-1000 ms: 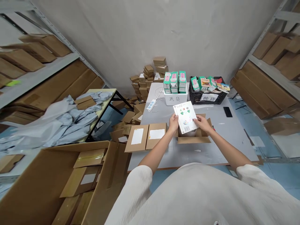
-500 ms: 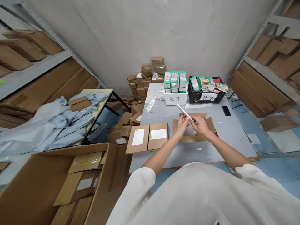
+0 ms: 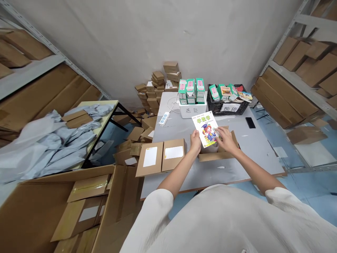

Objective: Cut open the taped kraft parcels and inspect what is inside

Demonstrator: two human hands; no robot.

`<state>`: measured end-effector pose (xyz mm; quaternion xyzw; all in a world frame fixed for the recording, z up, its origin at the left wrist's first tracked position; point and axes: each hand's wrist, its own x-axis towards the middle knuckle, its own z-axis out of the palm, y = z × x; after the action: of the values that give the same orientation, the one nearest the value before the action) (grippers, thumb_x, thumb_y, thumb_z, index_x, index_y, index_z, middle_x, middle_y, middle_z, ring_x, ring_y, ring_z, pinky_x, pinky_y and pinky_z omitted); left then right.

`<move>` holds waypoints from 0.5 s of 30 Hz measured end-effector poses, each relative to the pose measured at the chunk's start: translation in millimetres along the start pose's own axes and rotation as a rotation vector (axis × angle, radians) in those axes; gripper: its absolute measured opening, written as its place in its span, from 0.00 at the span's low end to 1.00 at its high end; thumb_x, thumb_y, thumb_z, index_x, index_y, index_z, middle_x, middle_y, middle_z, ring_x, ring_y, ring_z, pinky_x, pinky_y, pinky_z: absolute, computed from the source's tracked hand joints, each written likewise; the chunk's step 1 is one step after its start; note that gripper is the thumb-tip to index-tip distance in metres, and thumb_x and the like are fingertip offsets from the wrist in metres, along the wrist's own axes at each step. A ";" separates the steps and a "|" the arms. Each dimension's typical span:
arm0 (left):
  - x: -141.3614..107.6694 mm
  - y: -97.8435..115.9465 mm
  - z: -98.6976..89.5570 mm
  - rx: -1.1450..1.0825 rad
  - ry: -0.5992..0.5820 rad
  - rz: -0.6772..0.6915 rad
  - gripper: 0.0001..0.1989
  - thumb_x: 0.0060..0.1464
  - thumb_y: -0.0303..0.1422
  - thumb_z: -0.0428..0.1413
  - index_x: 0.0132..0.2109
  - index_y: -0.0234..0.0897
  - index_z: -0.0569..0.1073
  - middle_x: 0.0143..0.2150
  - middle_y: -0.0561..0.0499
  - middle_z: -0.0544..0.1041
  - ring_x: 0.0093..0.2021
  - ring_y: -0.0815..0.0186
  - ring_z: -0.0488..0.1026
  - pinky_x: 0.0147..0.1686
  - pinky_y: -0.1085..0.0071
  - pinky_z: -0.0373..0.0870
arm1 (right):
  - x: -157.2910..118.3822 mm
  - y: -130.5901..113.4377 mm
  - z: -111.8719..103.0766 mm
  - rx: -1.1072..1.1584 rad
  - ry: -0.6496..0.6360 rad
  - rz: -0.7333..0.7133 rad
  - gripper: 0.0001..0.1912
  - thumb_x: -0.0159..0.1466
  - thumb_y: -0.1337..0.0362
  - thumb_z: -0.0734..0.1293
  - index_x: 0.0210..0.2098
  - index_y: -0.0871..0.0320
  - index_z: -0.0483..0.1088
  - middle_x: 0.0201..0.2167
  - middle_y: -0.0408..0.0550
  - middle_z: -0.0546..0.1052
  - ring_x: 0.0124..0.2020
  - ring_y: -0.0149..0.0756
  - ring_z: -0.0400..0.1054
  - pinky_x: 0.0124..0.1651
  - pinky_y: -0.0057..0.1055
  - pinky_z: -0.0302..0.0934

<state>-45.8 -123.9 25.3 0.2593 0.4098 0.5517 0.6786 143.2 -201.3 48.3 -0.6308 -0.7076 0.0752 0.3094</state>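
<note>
A picture book (image 3: 206, 128) with a white cover, yellow-green lettering and a cartoon child in a graduation cap faces me, tilted, above an open cardboard box (image 3: 216, 156). My left hand (image 3: 195, 142) is closed on the book's lower left edge, thumb in front. At its right edge, my right hand (image 3: 226, 141) has its bent fingers and thumb on the cover's margin. The box's flaps stand apart; the book and hands hide most of its inside. Left of it lie two closed cartons (image 3: 174, 163) with white labels.
Behind stand a white bin (image 3: 193, 110) of green-and-pink boxes and a black crate (image 3: 228, 109) of boxes and books. A power strip (image 3: 164, 118) and a phone (image 3: 250, 122) lie on the table. A large carton (image 3: 110, 200) holding parcels stands at lower left.
The book has turned from edge-on to showing its front cover. My hands have moved apart to its left and right edges. The view has shifted slightly right.
</note>
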 end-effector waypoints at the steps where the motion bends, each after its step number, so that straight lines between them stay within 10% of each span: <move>1: 2.1 -0.6 2.3 0.007 -0.001 -0.003 0.17 0.62 0.49 0.65 0.43 0.40 0.76 0.40 0.50 0.85 0.39 0.62 0.82 0.44 0.66 0.79 | 1.0 7.8 -4.0 0.022 0.009 0.041 0.29 0.74 0.54 0.65 0.71 0.54 0.71 0.71 0.60 0.73 0.70 0.61 0.66 0.68 0.59 0.64; 8: 9.9 -13.2 31.4 0.048 0.019 -0.032 0.17 0.64 0.49 0.65 0.45 0.40 0.77 0.45 0.48 0.86 0.41 0.59 0.84 0.44 0.63 0.80 | 7.7 54.5 -27.1 0.529 -0.047 0.369 0.28 0.68 0.48 0.69 0.62 0.55 0.77 0.48 0.53 0.86 0.47 0.49 0.80 0.53 0.47 0.75; 15: 24.4 -32.5 99.9 0.134 -0.046 -0.095 0.25 0.61 0.55 0.67 0.51 0.40 0.79 0.46 0.45 0.87 0.43 0.56 0.85 0.42 0.62 0.82 | 21.9 120.1 -70.1 0.824 -0.034 0.585 0.33 0.55 0.44 0.80 0.52 0.57 0.79 0.30 0.44 0.81 0.26 0.36 0.73 0.30 0.34 0.68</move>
<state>57.2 -98.8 45.5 0.2970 0.4418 0.4841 0.6944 282.0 -177.5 52.0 -0.6269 -0.4176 0.4421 0.4870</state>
